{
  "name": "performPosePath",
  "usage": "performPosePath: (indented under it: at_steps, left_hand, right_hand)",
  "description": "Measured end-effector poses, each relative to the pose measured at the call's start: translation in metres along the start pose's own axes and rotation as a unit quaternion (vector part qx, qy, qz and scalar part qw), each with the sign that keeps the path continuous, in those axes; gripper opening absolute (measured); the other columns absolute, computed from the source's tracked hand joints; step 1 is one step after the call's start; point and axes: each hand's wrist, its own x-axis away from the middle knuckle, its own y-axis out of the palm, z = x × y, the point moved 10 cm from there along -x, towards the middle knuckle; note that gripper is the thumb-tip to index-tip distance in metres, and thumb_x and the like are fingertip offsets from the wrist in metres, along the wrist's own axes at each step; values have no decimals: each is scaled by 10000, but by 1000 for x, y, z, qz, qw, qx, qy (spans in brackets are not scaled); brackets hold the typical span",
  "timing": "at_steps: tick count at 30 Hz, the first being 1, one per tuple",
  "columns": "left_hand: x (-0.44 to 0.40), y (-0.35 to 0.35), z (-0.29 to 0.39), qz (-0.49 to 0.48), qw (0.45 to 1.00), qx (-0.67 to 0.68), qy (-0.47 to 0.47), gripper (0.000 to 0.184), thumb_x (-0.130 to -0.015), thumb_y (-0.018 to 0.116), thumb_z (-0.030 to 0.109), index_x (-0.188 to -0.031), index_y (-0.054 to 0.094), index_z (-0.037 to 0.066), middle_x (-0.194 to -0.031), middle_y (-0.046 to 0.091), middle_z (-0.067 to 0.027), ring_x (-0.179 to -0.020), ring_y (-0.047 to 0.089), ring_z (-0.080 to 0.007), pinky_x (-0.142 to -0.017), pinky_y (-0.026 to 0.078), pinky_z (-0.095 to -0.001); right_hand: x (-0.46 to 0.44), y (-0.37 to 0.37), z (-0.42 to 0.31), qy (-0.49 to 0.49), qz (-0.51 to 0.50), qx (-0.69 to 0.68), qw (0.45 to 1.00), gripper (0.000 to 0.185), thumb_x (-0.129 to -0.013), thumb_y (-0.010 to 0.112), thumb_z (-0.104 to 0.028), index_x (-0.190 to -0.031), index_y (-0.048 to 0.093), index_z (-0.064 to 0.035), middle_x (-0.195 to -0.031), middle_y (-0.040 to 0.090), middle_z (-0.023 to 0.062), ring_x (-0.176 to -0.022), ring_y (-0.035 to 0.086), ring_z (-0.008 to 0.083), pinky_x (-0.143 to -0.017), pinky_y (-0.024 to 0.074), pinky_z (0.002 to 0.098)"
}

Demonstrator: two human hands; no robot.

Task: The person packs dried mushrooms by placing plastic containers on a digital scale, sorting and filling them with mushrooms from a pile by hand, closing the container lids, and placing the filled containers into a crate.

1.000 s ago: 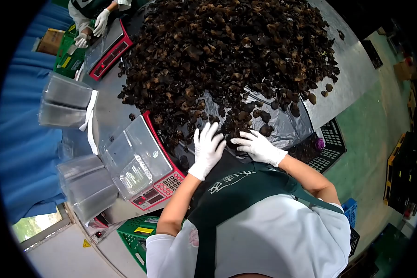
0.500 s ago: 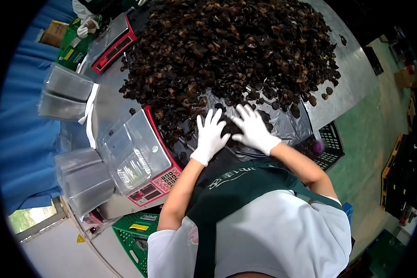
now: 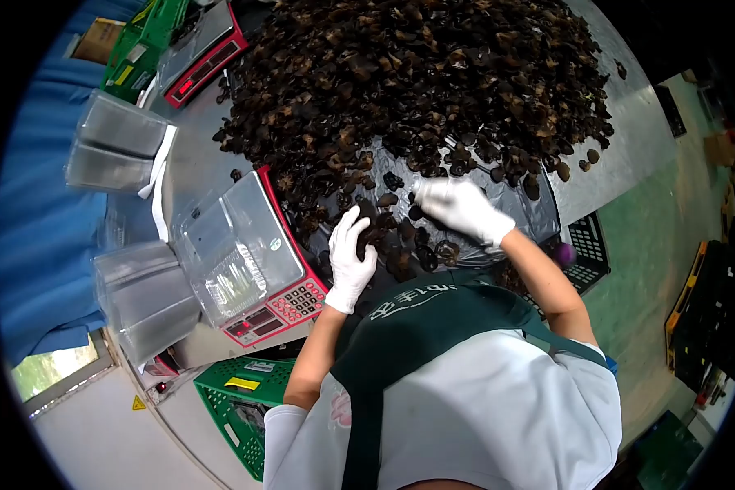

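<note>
A large heap of dark wood ear mushrooms (image 3: 416, 90) covers the table, with loose pieces spread over a black plastic sheet (image 3: 510, 214) at its near edge. My left hand (image 3: 349, 260), in a white glove, rests at the left side of the loose pieces beside the near scale. Its fingers are slightly curled and the thumb is apart, beside some dark pieces. Above the sheet is my right hand (image 3: 465, 212), also gloved in white and reaching leftward. Motion blurs its fingers, so whether they hold a piece is unclear.
Clear plastic boxes (image 3: 220, 261) lie on the red-edged near scale (image 3: 276, 314). More stacked clear boxes (image 3: 145, 302) stand to its left. Another scale (image 3: 208, 69) is farther back. Green crates (image 3: 241, 384) and a black crate (image 3: 588, 249) flank the table.
My hands have moved apart: the left toward me and leftward, the right slightly to the right. More loose mushroom pieces show between them. The person's hand at the far left is out of view.
</note>
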Motion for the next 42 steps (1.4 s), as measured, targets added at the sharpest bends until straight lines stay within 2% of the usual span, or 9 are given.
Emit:
performPosePath:
  at_steps: [5, 9, 19, 23, 25, 28, 34, 39, 42]
  left_hand:
    - [-26, 25, 15, -59, 992, -108, 3, 703, -726, 745, 249, -1356, 462, 117, -1496, 308, -158, -1379, 277, -366, -1101, 228, -541]
    - [-14, 57, 9, -184, 958, -218, -2, 803, -709, 764, 410, -1386, 433, 135, -1509, 274, -141, -1388, 237, -374, -1093, 191, -592]
    - [-3, 42, 32, -134, 984, -88, 82, 589, -752, 743, 286, -1268, 541, 84, -1379, 444, -139, -1318, 368, -345, -1063, 288, -521]
    - [-45, 54, 48, -114, 981, -132, 90, 760, -724, 765, 329, -1382, 442, 130, -1484, 319, -176, -1358, 306, -379, -1078, 255, -561]
    - [-56, 69, 49, -131, 973, -166, 97, 785, -719, 761, 381, -1394, 433, 152, -1491, 308, -173, -1365, 283, -393, -1073, 245, -591]
    - [-45, 87, 43, -207, 955, -176, 122, 623, -728, 752, 379, -1267, 549, 139, -1437, 399, -113, -1357, 306, -374, -1065, 253, -606]
    - [-3, 65, 51, -251, 950, -89, 164, 324, -781, 720, 270, -1056, 658, 110, -1283, 561, -53, -1303, 417, -290, -1088, 269, -524]
    - [-14, 40, 37, -163, 975, -76, 129, 432, -792, 709, 252, -1186, 601, 111, -1316, 529, -71, -1274, 437, -303, -1072, 289, -490]
    - [-34, 37, 24, -111, 986, -121, 28, 616, -754, 750, 317, -1288, 533, 100, -1446, 380, -156, -1334, 343, -360, -1086, 256, -527]
  right_hand:
    - [-55, -41, 54, 106, 105, 209, 967, 546, -787, 726, -277, -1279, 542, -130, -1418, 432, 168, -1265, 463, 328, -1021, 420, 379]
    - [-37, 1, 47, 146, -52, 266, 951, 669, -731, 770, -374, -1300, 526, -119, -1487, 286, 235, -1339, 337, 410, -1067, 337, 496]
    - [73, 67, -20, 22, -161, 142, 977, 435, -818, 654, -390, -1157, 654, -116, -1386, 481, 94, -1324, 377, 306, -1099, 273, 460]
    - [61, -6, -2, 24, 101, 99, 990, 308, -766, 714, -218, -1029, 648, -73, -1288, 549, 112, -1186, 507, 312, -999, 384, 434]
    - [62, -28, 16, 120, 139, 236, 954, 431, -762, 717, -210, -1143, 594, -50, -1329, 492, 161, -1204, 474, 348, -993, 385, 442]
    - [73, -5, 45, 160, 55, 208, 964, 545, -774, 715, -261, -1247, 545, -51, -1361, 448, 210, -1256, 432, 376, -1026, 369, 450]
    - [76, 35, -13, 39, -46, 21, 998, 339, -773, 711, -212, -1071, 661, -58, -1262, 588, 115, -1264, 463, 313, -1049, 375, 418]
    - [42, -2, 3, 71, 133, 103, 983, 426, -793, 702, -155, -1174, 585, -6, -1313, 520, 184, -1224, 486, 356, -1042, 379, 431]
    - [30, 16, 9, 55, 90, 123, 987, 489, -795, 704, -245, -1184, 567, 18, -1350, 474, 203, -1261, 444, 374, -1060, 358, 434]
